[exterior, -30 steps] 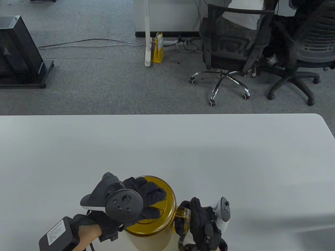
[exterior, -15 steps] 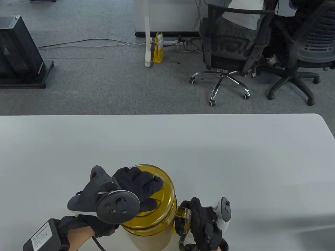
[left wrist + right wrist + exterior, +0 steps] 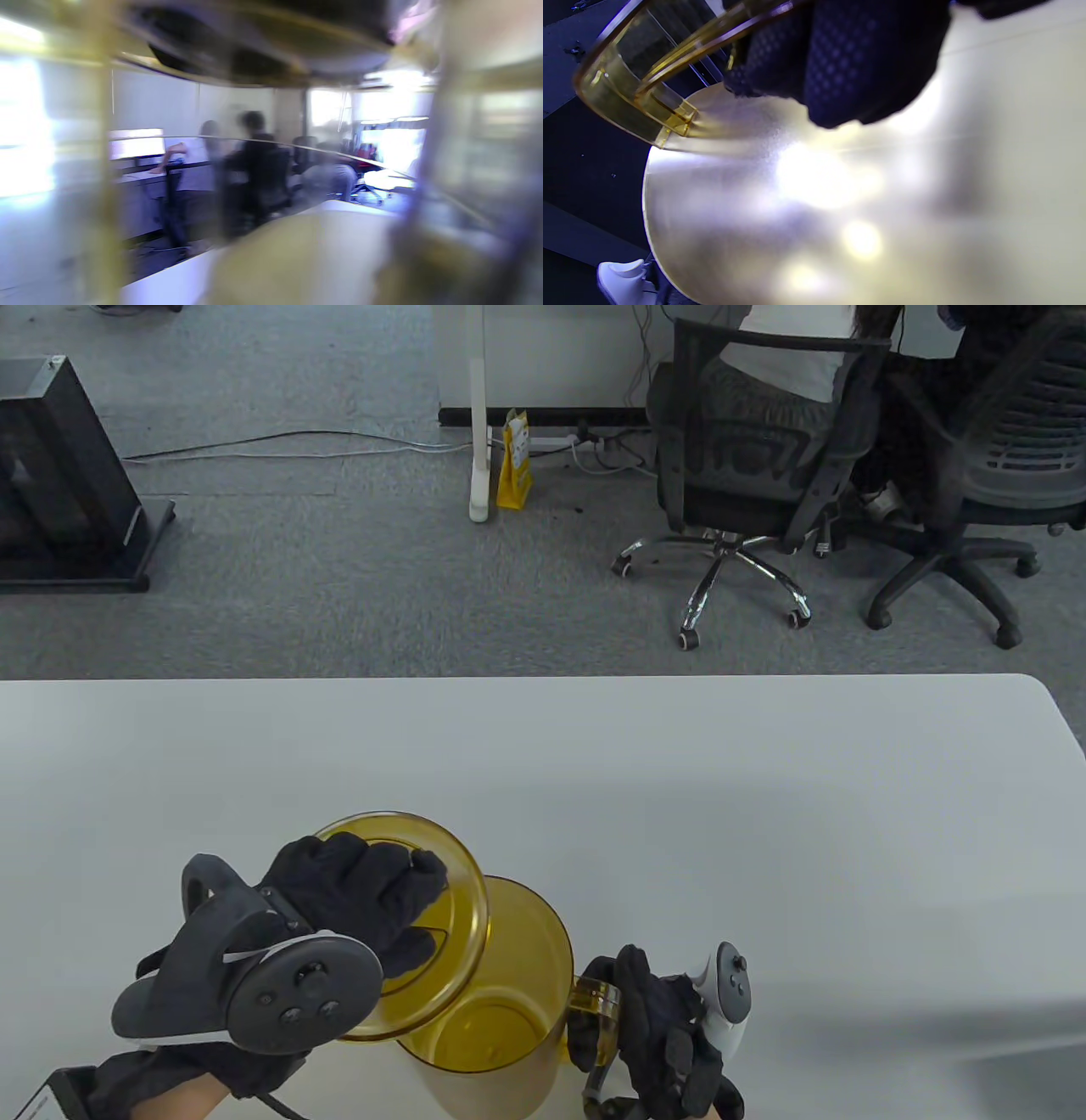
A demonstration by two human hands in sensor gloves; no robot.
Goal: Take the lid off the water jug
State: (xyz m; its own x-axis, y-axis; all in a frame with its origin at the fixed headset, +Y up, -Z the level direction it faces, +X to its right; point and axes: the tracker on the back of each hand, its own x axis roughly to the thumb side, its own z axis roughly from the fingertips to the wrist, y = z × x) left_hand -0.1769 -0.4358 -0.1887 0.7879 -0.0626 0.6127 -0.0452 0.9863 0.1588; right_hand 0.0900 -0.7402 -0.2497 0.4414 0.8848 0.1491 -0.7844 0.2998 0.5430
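At the near edge of the worktop (image 3: 594,780), left of centre, the left hand (image 3: 356,899) grips the amber lid (image 3: 450,891), fingers curled over its top and rim. The lid is lifted clear of the jug mouth and tilted, displaced to the left and toward the far edge, though in the table view its right portion overlaps the open rim. The left wrist view is blurred and confirms only amber plastic close to the camera. Immediately right of the lid stands the water jug (image 3: 501,1052), upright, mouth open, pale body with amber upper section, cut off by the near edge. On its right side the right hand (image 3: 662,1035) is closed round the amber handle (image 3: 594,997); the right wrist view shows the gloved fingers (image 3: 848,59) wrapped against the handle beside the pale jug wall. Judgement: separation is achieved; the lid lies up and left of the jug, carried by the left hand alone, so setting it down would fall on bare worktop to the left, the right hand steadying the jug.
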